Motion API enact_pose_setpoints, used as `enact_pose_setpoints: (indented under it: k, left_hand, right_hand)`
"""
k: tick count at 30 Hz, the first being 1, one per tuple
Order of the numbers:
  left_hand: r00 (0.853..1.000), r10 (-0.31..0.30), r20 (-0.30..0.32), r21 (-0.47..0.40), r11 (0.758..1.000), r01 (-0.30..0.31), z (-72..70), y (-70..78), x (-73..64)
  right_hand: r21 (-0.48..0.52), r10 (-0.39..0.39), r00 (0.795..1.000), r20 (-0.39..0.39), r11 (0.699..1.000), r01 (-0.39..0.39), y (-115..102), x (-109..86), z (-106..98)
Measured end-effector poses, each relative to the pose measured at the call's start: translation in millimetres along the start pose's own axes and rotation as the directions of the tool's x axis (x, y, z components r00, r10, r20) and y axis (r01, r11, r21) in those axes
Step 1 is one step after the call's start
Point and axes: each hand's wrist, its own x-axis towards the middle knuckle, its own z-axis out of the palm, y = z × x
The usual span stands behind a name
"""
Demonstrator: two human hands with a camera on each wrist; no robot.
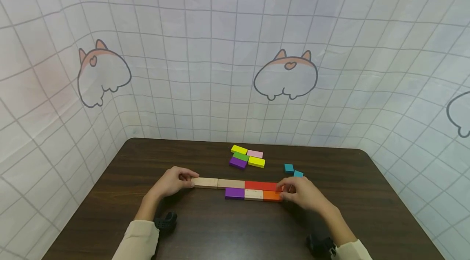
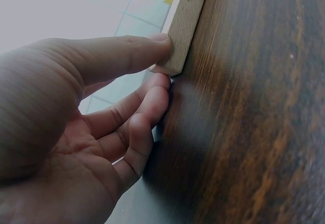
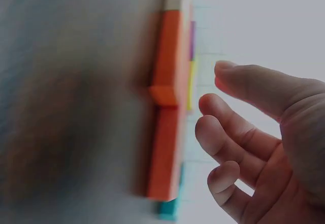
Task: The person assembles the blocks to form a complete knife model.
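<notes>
In the head view, the left hand pinches the outer end of the end pale block. From there toward the right hand run a 2nd pale block and a red block, whose far end lies at the right fingertips. Along the near side of this row, between the 2 hands, lie a purple block, a small pale block and an orange block, the last just beside the right thumb. Beyond the hands sits a cluster of 5 coloured blocks; 2 teal blocks lie just past the right hand. All look like wood: probably light, stiff and hard to damage, with smooth faces likely to slide easily on the table. A light pinch across the narrow sides, near an end, should suffice.

In the left wrist view, the thumb presses the side of the end pale block by its corner; 3 fingertips curl just below its end. The bare grain may grip slightly better than paint.

In the right wrist view, thumb and fingers stand parted, loosely bent, gripping nothing. The red and orange blocks lie ahead of the fingertips; whether any finger touches them, I cannot tell.
</notes>
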Motion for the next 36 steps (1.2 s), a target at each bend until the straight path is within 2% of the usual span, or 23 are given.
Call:
enact_pose_setpoints:
  k: [4,9,14,20,23,27,32,36]
  left_hand:
    - [1.000,-0.001,0.004,0.000,1.000,0.001,-0.7,0.9,-0.8]
    - [1.000,-0.004,-0.003,0.005,1.000,0.004,-1.1,1.4,-0.8]
    - [1.000,-0.004,-0.005,0.008,1.000,0.004,-0.3,0.3,-0.2]
    - [1.000,-0.012,-0.005,0.005,1.000,0.012,-0.4,-0.3,0.7]
    - [1.000,-0.014,-0.008,0.008,1.000,0.014,-0.5,-0.4,0.6]
    - [1.000,-0.009,-0.008,0.010,1.000,0.009,-0.3,0.2,0.4]
    - [1.000,-0.003,-0.004,0.009,1.000,0.003,-0.3,0.8,0.0]
    - [1.000,-0.005,0.000,0.001,1.000,0.005,-0.7,0.5,0.0]
  right_hand:
    - [0.010,-0.033,0.999,-0.035,0.999,0.033,-8,9.9,-5]
    - [0.045,-0.030,0.998,-0.053,0.998,0.033,-15,35.7,-9]
    - [0.066,0.044,0.998,-0.049,0.997,-0.041,-12,66.5,-11]
    - [0.023,0.116,0.993,-0.017,0.993,-0.115,-2,94.1,-6]
    - [0.002,0.148,0.989,-0.004,0.989,-0.148,3,103.9,-3]
    - [-0.026,0.154,0.988,0.000,0.988,-0.154,9,112.9,-1]
    - [-0.024,0.192,0.981,0.012,0.981,-0.192,16,118.9,2]
    - [-0.014,0.189,0.982,0.025,0.982,-0.189,19,121.4,3]
